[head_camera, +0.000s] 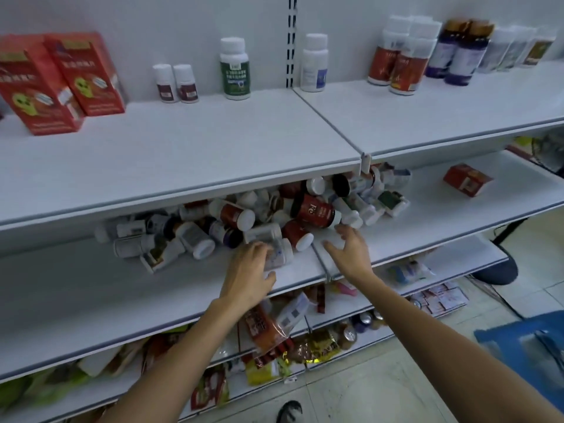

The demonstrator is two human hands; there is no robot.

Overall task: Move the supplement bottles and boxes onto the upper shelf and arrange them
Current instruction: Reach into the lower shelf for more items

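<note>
We are only partway through the job. On the upper shelf (183,154) some things already stand up straight: two red boxes (61,80) at ten o'clock, two small bottles (175,83) and a green bottle (234,68) near twelve, a tall white bottle (314,64) at one, and a bunch of bottles (427,53) at two o'clock.

A lot is left to do. A big pile of bottles (244,215) lies on its side on the lower shelf (76,288), right in the middle of our view. A small red box (467,180) lies alone at three o'clock on that same shelf.

Our left hand (248,274) curls its fingers round the front bottle (282,251) at the six o'clock edge of the pile. Our right hand (351,254) is just beside it, fingers spread wide, holding nothing.

We think most of the bottles must go up, and there is lots of bare room for them.
</note>
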